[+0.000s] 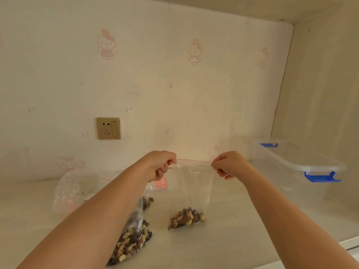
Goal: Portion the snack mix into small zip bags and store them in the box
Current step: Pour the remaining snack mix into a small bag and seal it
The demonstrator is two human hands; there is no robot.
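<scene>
Nearest the viewer, two bare forearms reach forward over a pale table (pixel 233 239). Under the left forearm lies the large clear bag of snack mix (pixel 132 239), on its side, nuts and dark pieces showing through. Just to its right, a small zip bag (pixel 191 191) hangs upright, held by its top edge, with a modest heap of snack mix (pixel 186 218) settled in its bottom, which seems to rest on or just above the table.

The left hand (pixel 161 167) pinches the bag's top left corner with curled fingers and thumb; the right hand (pixel 227 165) pinches the top right corner the same way. Between them the red zip line is pulled taut and level.

Judging by this, the step in hand is sealing a filled portion. The next move likely calls for pressing the zip closed along its length, then carrying the bag right to the box.

Farther back on the left sit a crumpled clear bag (pixel 75 189) and a stack of red-striped empty zip bags (pixel 161 183). Farther right stands the clear plastic box (pixel 291 167) with blue latches, open on top. Behind, a wall socket (pixel 108 128) sits on cartoon wallpaper.
</scene>
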